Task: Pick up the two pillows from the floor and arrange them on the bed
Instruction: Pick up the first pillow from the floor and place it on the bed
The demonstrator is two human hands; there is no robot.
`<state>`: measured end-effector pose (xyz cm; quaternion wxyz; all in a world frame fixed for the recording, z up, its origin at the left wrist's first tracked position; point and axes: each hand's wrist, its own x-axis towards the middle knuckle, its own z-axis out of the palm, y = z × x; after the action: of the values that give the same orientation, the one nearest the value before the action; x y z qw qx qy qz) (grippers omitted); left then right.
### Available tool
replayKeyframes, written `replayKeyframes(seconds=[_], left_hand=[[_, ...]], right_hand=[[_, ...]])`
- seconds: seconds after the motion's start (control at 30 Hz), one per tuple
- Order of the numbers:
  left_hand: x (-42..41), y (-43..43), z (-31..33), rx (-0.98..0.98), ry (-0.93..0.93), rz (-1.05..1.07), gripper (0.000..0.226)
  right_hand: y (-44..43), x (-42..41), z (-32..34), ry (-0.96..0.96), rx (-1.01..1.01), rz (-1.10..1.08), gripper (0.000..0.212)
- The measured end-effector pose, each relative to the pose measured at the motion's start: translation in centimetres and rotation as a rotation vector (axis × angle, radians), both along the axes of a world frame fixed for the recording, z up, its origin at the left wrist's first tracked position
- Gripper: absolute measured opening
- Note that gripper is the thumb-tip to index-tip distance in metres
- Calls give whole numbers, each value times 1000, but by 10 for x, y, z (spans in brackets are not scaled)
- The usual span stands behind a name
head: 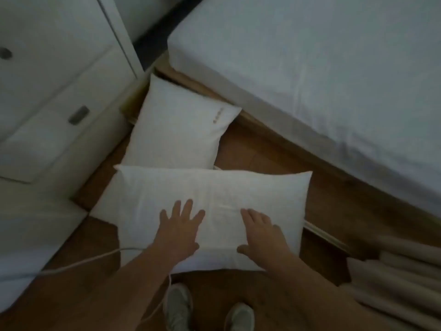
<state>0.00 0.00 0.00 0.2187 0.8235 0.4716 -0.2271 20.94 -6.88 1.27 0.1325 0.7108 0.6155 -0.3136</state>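
Observation:
Two white pillows lie on the wooden floor beside the bed [334, 68]. The near pillow [226, 192] lies crosswise in front of me. The far pillow [176, 130] sits behind it, partly under its far edge, close to the bed frame. My left hand [179, 228] is spread flat over the near pillow's front half, fingers apart. My right hand [262, 232] hovers over the same pillow to the right, fingers apart, holding nothing. Whether the hands touch the fabric is unclear.
A white drawer unit [47, 103] stands to the left of the pillows. A white cable [90, 259] runs across the floor from the left under my arm. Beige curtain folds [393, 283] hang at the lower right. My two shoes [179, 306] are below.

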Motion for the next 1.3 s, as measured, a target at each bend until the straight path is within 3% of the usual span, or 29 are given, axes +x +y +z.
replayKeyframes(seconds=[0.2,0.33,0.43,0.53,0.6,0.67,0.73,0.93,1.2,1.3], left_hand=[[24,1,-150,168,157,-87,135],[31,4,-205,277,170,-65,137],[35,5,-222,272,228,-109,105],[37,11,-222,310,161,-107,45],[38,16,-213,273,86,-117,23],[37,22,-196,262,-1,-75,17],[33,22,-175,196,-130,36,24],[39,18,-68,106,-233,135,4],[116,81,146,293,-426,169,25],[157,121,214,348,-516,182,20]], right_hand=[[32,1,-164,-216,49,127,136],[31,2,-220,-338,73,204,141],[37,-3,-239,-367,81,229,115],[49,-8,-240,-396,223,270,47],[56,-9,-229,-371,289,271,20],[59,-7,-213,-277,240,199,9],[53,-1,-195,-208,223,127,15],[33,29,-78,-95,266,29,14],[87,118,143,-60,524,-165,8],[125,158,215,-115,552,-213,9]])
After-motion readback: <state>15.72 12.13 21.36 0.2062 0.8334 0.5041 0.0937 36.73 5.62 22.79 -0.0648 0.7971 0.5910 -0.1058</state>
